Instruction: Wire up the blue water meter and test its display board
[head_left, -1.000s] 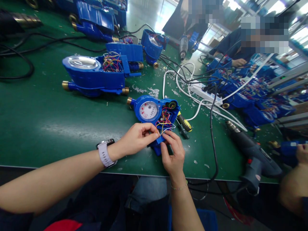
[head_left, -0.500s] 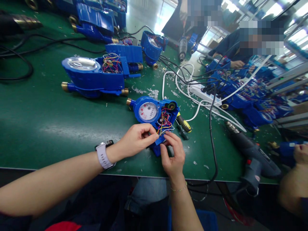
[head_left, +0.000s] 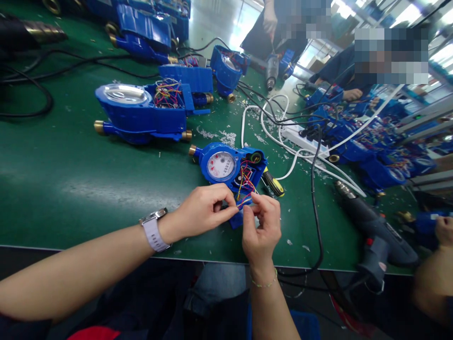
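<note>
A blue water meter (head_left: 226, 166) with a white dial lies open on the green table (head_left: 71, 179), a bundle of coloured wires (head_left: 246, 185) spilling from its right side. My left hand (head_left: 203, 211), with a pale watch on its wrist, pinches the wire ends near the meter's front. My right hand (head_left: 261, 228) is also closed in a pinch on the same wires, a little to the right. The fingertips of both hands nearly touch.
A yellow-handled screwdriver (head_left: 273, 182) lies just right of the meter. A heat gun (head_left: 375, 231) and black and white cables lie at the right. Larger open blue meters (head_left: 141, 111) stand behind. Other people work at the far side and far right.
Both hands have lifted slightly and drawn the wires out toward me; my right hand rose from the meter's housing into a pinch beside the left.
</note>
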The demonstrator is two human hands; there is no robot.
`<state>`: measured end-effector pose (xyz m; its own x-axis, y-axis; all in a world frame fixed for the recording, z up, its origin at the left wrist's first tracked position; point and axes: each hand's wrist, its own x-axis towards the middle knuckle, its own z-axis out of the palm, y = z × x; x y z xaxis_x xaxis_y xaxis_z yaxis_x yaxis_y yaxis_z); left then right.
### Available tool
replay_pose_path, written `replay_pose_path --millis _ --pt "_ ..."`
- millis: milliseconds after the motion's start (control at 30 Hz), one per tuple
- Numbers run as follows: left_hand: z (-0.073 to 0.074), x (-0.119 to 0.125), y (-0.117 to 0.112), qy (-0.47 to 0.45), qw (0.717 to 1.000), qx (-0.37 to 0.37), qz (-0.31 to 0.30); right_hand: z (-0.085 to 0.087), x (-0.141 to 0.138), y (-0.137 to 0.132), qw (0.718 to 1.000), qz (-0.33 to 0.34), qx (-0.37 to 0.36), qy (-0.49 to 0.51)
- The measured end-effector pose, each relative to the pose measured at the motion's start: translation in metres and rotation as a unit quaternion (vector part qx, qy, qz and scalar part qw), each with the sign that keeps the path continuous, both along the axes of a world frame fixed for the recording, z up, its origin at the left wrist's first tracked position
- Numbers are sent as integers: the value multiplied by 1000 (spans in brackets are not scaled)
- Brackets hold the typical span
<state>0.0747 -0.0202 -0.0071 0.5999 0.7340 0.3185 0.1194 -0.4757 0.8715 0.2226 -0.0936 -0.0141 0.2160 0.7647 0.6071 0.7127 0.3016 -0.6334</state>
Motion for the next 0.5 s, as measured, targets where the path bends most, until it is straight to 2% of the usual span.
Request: replay_pose_path --millis 500 --pt "0 0 -1 -3 1000 3 -5 -2 8 0 1000 5 23 -7"
